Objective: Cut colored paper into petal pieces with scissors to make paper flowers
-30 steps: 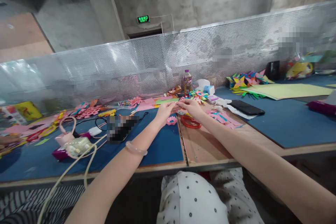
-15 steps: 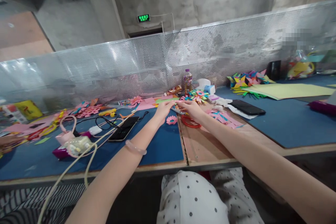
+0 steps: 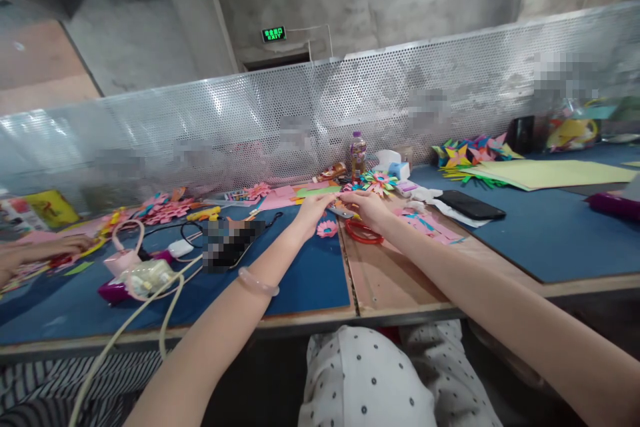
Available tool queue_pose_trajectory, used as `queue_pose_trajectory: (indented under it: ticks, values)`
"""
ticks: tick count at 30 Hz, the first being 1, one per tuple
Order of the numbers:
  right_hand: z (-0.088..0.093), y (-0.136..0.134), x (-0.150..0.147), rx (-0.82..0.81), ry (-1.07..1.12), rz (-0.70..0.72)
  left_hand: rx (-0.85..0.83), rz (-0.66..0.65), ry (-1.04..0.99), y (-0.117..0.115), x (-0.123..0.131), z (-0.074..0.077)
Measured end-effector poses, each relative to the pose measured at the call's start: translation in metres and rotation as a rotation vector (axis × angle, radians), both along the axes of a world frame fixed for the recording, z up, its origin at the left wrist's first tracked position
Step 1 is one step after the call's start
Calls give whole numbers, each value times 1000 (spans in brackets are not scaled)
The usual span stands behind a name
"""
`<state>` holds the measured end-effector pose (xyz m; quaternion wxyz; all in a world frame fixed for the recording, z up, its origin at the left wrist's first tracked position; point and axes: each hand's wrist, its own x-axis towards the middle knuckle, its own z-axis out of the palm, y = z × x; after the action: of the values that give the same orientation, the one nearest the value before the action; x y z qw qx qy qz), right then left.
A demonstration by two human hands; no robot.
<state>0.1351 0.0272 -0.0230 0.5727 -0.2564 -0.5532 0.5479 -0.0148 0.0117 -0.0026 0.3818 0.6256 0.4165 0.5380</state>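
Note:
My left hand (image 3: pixel 314 208) and my right hand (image 3: pixel 369 207) meet over the middle of the table, fingers pinched together. Whatever is between the fingertips is too small and hidden to make out. Under my right hand lies a pair of scissors with red handles (image 3: pixel 364 232), its blades pointing toward my left hand. A pink paper flower (image 3: pixel 327 229) with a blue centre rests on the blue mat just below my hands. To the right of my right wrist are pink and blue paper pieces (image 3: pixel 430 225). A multicoloured paper flower (image 3: pixel 379 183) sits behind my right hand.
A corded phone (image 3: pixel 235 245) lies left of my left forearm, near cables and a purple box (image 3: pixel 116 291). A black phone (image 3: pixel 470 204) lies at right. A bottle (image 3: pixel 357 155) stands by the perforated metal screen (image 3: pixel 270 127). Another person's hand (image 3: pixel 65 247) is at far left.
The other person's hand at far left has reached further in over the papers. My hands stay almost in place, with slight finger movement in the right.

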Motion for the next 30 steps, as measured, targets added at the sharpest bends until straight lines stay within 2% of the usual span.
queue_pose_trajectory:
  ticks: [5, 8, 13, 15, 18, 26, 30]
  values:
    - [-1, 2, 3, 53, -77, -17, -29, -12, -10, -1, -1, 1]
    - [-5, 2, 2, 170, -226, -89, -41, 0, -60, 0, -2, 2]
    - [-5, -5, -4, 578, -479, -583, -68, 64, -121, 1, -2, 3]
    - [-3, -8, -6, 722, -568, -696, -87, 62, -139, -2, -2, 5]
    - [0, -10, -7, 827, -674, -706, -122, 54, -170, -6, 0, 7]
    - [-1, -8, -4, 949, -805, -754, -211, -11, -292, -13, 5, 12]
    - [1, -8, -7, 903, -748, -758, -257, -44, -340, -11, 5, 13]
